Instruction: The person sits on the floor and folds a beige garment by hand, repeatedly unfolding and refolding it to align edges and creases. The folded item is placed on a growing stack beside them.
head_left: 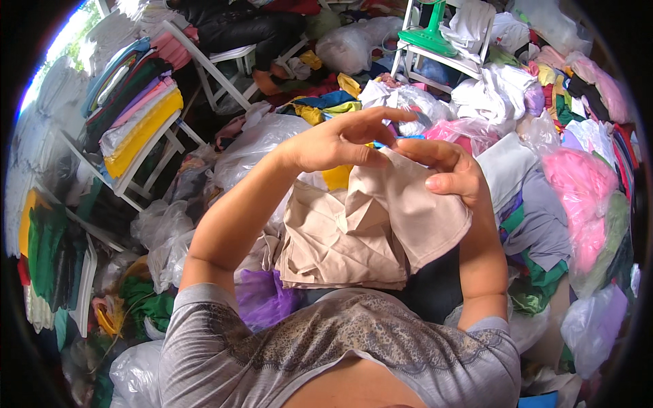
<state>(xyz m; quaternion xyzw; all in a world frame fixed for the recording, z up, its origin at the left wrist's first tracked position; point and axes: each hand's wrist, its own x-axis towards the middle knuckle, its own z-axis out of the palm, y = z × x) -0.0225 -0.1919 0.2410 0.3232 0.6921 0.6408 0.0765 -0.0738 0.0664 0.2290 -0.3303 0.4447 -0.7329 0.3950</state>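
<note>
Both my hands are raised over my lap around a loose piece of beige cloth (428, 217). My left hand (333, 143) has its thumb at the cloth's upper edge; its index finger stretches out to the right, and the other fingers are partly hidden. At the upper right, my right hand (454, 170) pinches the cloth between thumb and curled fingers. Something small and blue (411, 137) shows near the fingertips; I cannot make out what it is. Below lies a stack of folded beige cloth (333, 251), creased on top, resting on my lap.
A purple mesh bag (269, 299) lies left of my lap. White chairs at the left hold folded textiles (143, 136). Clear plastic bags and cloth heaps surround me, including a pink bundle (578, 197). Ahead, a green stand (430, 37) rests on a white chair; a seated person's dark-clothed legs (255, 41) are far left.
</note>
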